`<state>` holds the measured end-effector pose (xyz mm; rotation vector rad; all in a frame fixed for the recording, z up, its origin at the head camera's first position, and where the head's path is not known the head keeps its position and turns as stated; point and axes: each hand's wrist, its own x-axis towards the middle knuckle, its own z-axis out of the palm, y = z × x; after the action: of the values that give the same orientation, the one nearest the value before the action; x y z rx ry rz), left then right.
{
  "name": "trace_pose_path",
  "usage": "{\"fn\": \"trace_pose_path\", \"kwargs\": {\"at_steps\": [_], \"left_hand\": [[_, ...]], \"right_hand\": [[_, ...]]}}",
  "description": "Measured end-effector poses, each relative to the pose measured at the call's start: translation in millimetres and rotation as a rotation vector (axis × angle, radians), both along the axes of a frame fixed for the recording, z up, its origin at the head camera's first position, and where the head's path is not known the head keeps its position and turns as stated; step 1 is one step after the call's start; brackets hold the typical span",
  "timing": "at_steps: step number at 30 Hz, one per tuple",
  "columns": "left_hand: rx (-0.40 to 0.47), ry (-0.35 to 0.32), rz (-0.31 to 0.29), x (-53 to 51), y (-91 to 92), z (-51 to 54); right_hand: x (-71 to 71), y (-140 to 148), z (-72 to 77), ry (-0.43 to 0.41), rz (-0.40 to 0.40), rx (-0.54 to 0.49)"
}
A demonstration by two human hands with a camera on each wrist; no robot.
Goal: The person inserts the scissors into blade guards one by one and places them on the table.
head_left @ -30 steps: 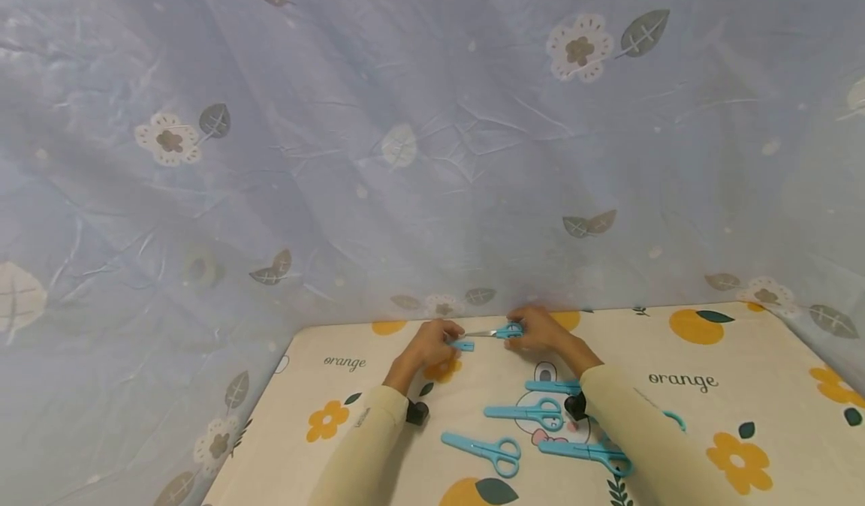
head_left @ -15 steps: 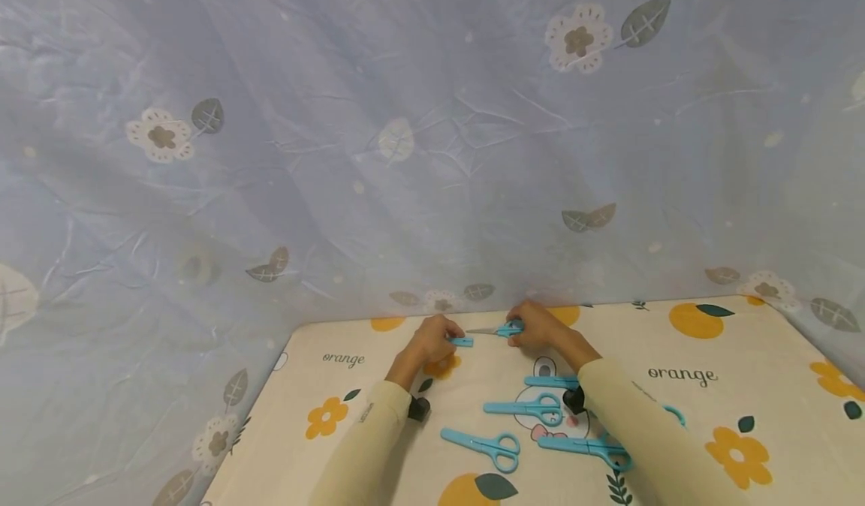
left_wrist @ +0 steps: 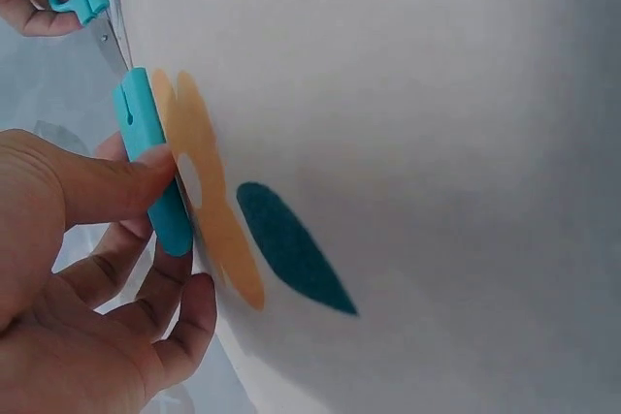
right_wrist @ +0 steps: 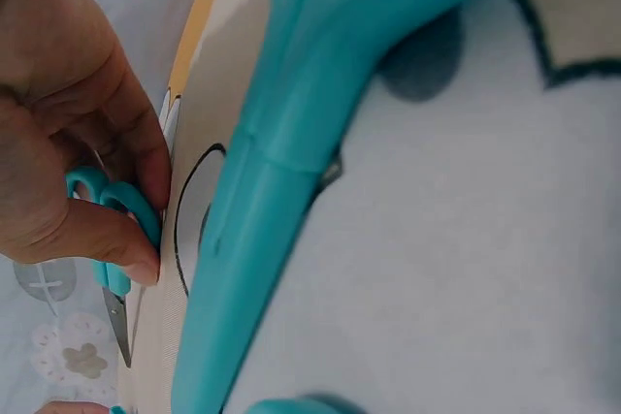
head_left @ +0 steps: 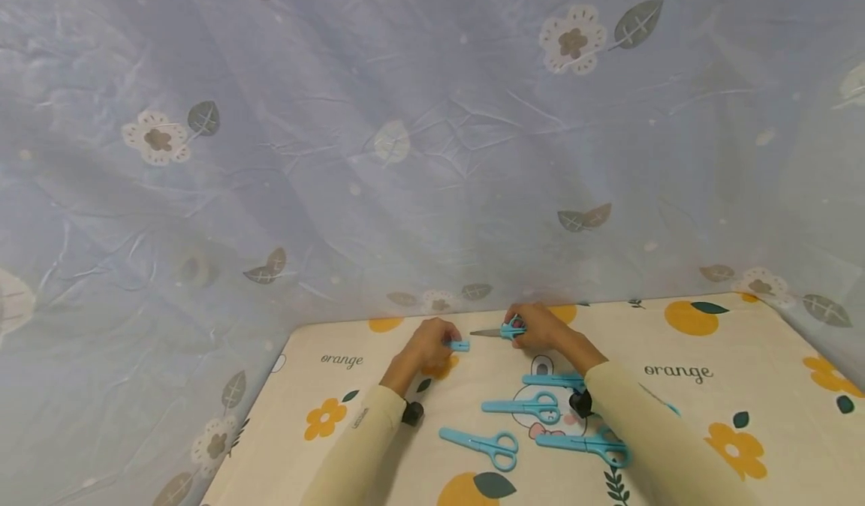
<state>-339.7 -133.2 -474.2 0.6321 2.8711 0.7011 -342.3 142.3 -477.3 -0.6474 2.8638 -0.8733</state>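
Note:
Near the table's far edge my left hand pinches a blue blade cover between thumb and fingers, its slotted end toward the right. Facing it, my right hand holds a pair of scissors by the blue handles. The bare metal blades are together and point left, a short gap away from the cover in the head view. In the right wrist view the thumb and fingers grip the handle loops.
Several blue scissors in covers lie nearer: one at the front left, one in the middle, one at the front right, and one behind, partly under the right forearm. A patterned sheet hangs behind the table.
The blade tips and the cover have drawn slightly farther apart; the cover shifted a little left and the scissors a little right. The scissors on the table lie as before.

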Motion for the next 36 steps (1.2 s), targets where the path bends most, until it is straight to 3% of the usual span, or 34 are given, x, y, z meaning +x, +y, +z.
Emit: {"fn": "trace_pose_path", "kwargs": {"at_steps": [8,15,23,31,36], "left_hand": [[-0.029,0.008,-0.018,9.8,-2.5,4.7],[-0.003,-0.012,-0.026,18.4,-5.7,6.0],[0.053,-0.009,-0.057,32.2,-14.1,14.4],[0.140,-0.057,-0.070,44.7,-20.4,21.8],[0.204,-0.124,-0.082,52.4,-19.5,24.4]], "right_hand": [[6.6,8.4,-0.7,0.053,0.031,-0.041],[12.6,23.2,-1.5,0.110,0.084,-0.101],[33.7,41.2,3.0,0.131,0.052,-0.227],[66.0,48.2,15.0,-0.199,-0.076,-0.419],[85.6,52.9,20.9,-0.276,-0.077,-0.465]]}}
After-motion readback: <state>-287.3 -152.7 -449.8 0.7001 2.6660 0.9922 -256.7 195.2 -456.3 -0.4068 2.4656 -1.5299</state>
